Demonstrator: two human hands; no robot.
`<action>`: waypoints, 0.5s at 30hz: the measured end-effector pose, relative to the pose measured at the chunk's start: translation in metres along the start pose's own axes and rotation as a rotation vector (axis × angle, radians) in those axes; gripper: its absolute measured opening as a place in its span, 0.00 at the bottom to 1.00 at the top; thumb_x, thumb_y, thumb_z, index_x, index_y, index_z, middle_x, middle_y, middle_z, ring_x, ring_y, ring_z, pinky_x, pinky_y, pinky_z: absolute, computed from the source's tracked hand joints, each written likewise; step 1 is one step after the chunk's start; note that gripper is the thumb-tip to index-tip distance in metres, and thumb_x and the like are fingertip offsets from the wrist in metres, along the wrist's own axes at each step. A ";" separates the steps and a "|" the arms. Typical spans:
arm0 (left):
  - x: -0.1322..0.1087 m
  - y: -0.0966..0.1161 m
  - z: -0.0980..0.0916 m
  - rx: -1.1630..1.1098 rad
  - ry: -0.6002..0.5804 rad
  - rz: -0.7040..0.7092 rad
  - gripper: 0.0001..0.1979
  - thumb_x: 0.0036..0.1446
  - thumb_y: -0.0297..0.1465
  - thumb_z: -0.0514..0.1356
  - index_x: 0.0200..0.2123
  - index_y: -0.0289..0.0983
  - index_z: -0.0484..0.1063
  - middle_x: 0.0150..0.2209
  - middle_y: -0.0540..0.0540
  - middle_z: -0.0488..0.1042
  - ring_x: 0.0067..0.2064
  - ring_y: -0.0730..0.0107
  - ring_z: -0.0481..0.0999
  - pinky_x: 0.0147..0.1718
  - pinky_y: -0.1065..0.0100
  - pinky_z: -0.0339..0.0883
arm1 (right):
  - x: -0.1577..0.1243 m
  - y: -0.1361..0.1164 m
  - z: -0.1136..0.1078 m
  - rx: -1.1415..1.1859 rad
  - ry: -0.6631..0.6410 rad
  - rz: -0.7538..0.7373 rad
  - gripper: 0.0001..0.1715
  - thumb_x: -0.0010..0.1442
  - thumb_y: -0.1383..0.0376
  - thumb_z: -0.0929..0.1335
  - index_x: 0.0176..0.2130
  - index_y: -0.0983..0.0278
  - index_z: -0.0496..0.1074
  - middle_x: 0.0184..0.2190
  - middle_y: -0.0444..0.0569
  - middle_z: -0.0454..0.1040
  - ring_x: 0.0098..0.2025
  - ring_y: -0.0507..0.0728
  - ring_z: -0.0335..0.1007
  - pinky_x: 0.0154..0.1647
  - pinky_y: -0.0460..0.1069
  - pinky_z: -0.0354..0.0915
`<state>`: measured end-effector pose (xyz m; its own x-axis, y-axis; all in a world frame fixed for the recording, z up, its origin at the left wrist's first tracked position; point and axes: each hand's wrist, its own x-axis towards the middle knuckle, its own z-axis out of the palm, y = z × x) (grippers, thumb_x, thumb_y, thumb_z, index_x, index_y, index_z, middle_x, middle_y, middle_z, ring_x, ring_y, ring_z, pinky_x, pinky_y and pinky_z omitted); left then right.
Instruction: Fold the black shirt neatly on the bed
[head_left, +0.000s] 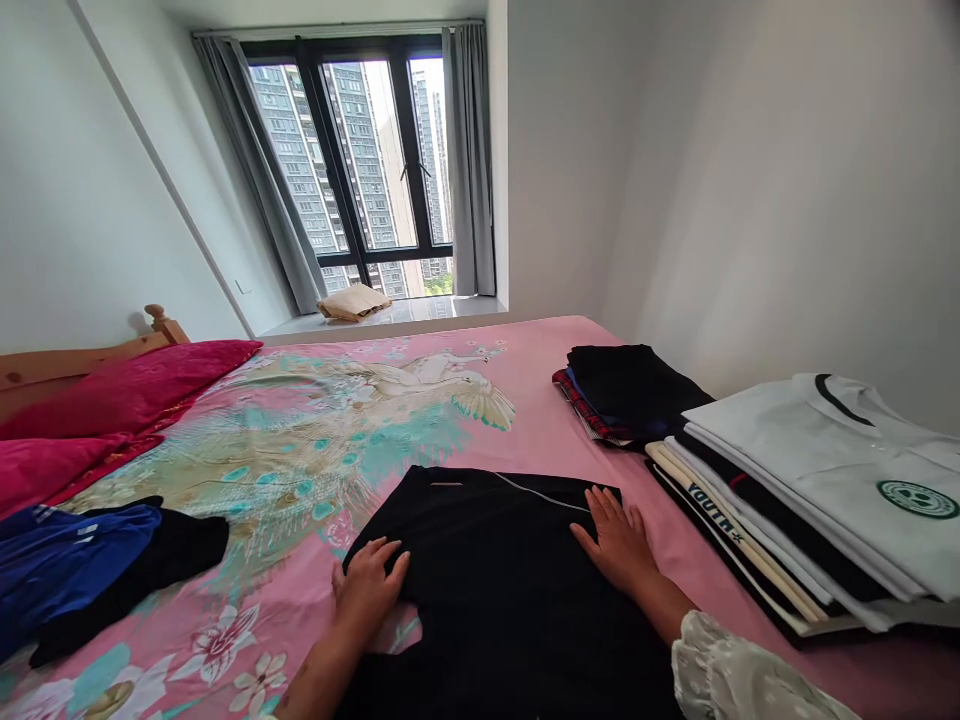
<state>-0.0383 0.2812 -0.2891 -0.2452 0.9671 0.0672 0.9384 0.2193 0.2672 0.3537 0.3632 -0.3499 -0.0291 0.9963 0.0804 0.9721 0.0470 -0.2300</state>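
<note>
A black garment point(495, 570) lies spread flat on the pink floral bedsheet point(300, 440) right in front of me. My left hand point(367, 585) rests on its left edge, fingers loosely curled over the fabric. On the upper right part of the garment, my right hand point(616, 535) presses flat, fingers stretched out. Neither hand lifts anything.
A stack of folded shirts point(810, 500), white on top, sits at the right. A dark folded pile point(622, 395) lies behind it. Blue and black unfolded clothes point(82, 575) lie at the left, red pillows point(112, 395) beyond. A window point(360, 160) is ahead.
</note>
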 end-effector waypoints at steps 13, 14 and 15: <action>0.082 0.089 0.036 0.014 -0.290 0.527 0.31 0.56 0.51 0.51 0.62 0.56 0.53 0.67 0.54 0.49 0.67 0.61 0.48 0.64 0.48 0.27 | 0.002 0.006 0.008 0.003 0.051 -0.029 0.42 0.61 0.44 0.53 0.65 0.65 0.49 0.67 0.51 0.47 0.68 0.61 0.36 0.66 0.64 0.33; 0.097 0.071 0.036 0.032 -0.249 0.413 0.31 0.58 0.50 0.48 0.63 0.51 0.52 0.67 0.49 0.47 0.67 0.57 0.46 0.63 0.43 0.25 | 0.002 0.006 0.008 0.003 0.051 -0.027 0.42 0.61 0.44 0.53 0.65 0.65 0.49 0.67 0.51 0.48 0.68 0.61 0.36 0.66 0.64 0.32; 0.110 0.052 0.036 0.048 -0.208 0.304 0.32 0.59 0.49 0.46 0.64 0.45 0.50 0.68 0.44 0.45 0.68 0.54 0.44 0.61 0.39 0.25 | 0.002 0.006 0.008 0.002 0.048 -0.026 0.42 0.61 0.44 0.53 0.65 0.65 0.50 0.67 0.51 0.48 0.68 0.61 0.36 0.66 0.64 0.32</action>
<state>-0.0076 0.4038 -0.3027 0.0968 0.9934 -0.0616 0.9723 -0.0812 0.2191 0.3573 0.3665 -0.3591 -0.0427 0.9903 0.1325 0.9706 0.0726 -0.2297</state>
